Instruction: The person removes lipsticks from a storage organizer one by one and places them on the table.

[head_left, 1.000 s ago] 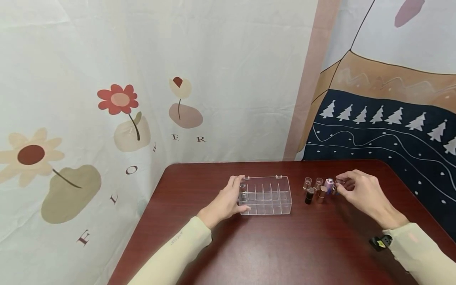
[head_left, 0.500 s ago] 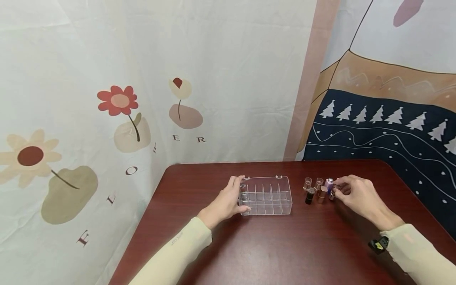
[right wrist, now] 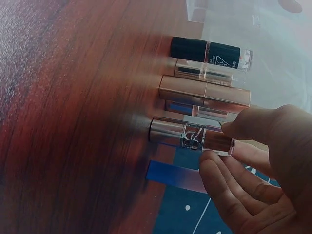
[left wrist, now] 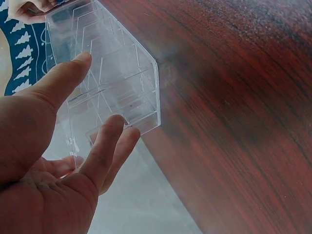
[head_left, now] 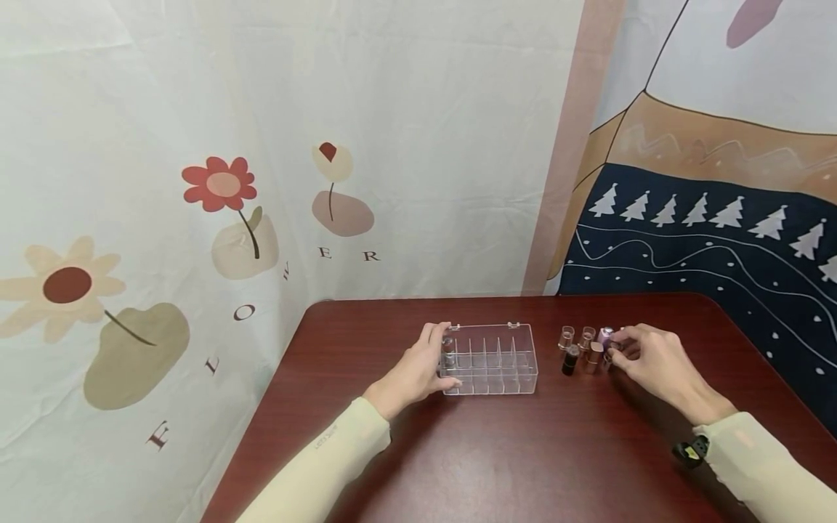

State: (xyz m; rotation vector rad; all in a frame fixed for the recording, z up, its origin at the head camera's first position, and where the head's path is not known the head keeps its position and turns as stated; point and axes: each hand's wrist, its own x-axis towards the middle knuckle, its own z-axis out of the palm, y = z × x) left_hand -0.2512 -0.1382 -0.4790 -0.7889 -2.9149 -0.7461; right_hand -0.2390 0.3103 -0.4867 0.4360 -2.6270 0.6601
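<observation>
My left hand [head_left: 417, 367] holds the left end of a clear plastic divided box [head_left: 498, 383], thumb at the front and fingers toward the back. One lipstick [head_left: 448, 350] stands in the box's back left compartment, beside that hand. At the right, my right hand [head_left: 660, 363] pinches the clear, brownish cap of a lipstick [right wrist: 168, 130] with an ornate silver band. That lipstick stands upright in a cluster. Around it are a rose-gold lipstick [right wrist: 183, 91], a black one [right wrist: 187, 48] and a blue-to-purple one [right wrist: 176, 176], the last partly behind my fingers.
Two clear-capped lipsticks [head_left: 566, 337] stand at the back of the cluster. All sits on a dark red wooden table [head_left: 510, 457]. Behind its far edge hangs a printed flower curtain [head_left: 425, 181], with a navy tree-patterned cloth [head_left: 693, 254] at the right.
My right hand has moved slightly left and closer to the purple lipstick, with the pinched lipstick coming nearer the cluster. My left hand and the box keep their place.
</observation>
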